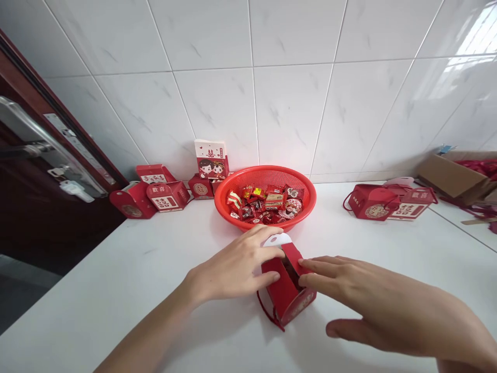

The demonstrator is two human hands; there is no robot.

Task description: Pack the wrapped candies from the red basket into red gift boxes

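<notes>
A red paper box (285,290) with a red cord stands on the white table, its top partly open and a white rounded flap raised at the far end. My left hand (248,261) rests on its left side and far end, thumb and fingers apart. From the right, the fingertips of my right hand (349,290) touch the right top flap, with the thumb spread away below. Just beyond the box is a red mesh basket (223,199) holding several wrapped sweets (274,199).
Finished-looking red boxes (169,197) stand at the back left, near a door handle (23,150). An upright picture card (212,159) leans behind the basket. More red boxes (375,203) and a cardboard box (452,178) are at the right.
</notes>
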